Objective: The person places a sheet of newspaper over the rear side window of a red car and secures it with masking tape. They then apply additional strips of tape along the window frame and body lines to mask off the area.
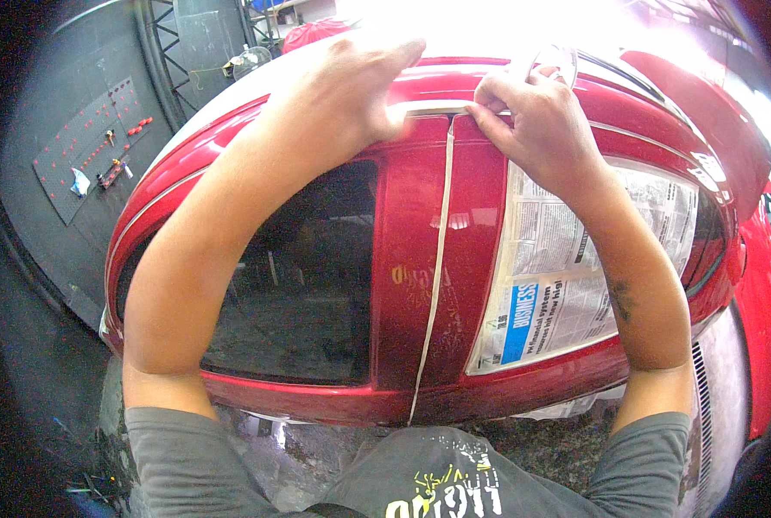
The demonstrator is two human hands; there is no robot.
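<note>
There's a dark wall (pixel 44 95) with a pegboard (pixel 100 147) at far left, then the red car (pixel 415 190) with its dark side window (pixel 290 285) left of centre. Left hand (pixel 351 91), top middle: thumb and index spread apart, thumb blurry by one end of a pale strip (pixel 437 107), no grip I can see. That strip sits along the roof edge, top centre. Right hand (pixel 532 108) pinches its other end, thumb and index nearly closed, with a tape roll (pixel 562 62), I think, behind the fingers. Uneven pull could wrinkle or bow it, and dust underneath could make it lift. On the right, an arm rubbing the newspaper (pixel 601 250) could peel its edge.
</note>
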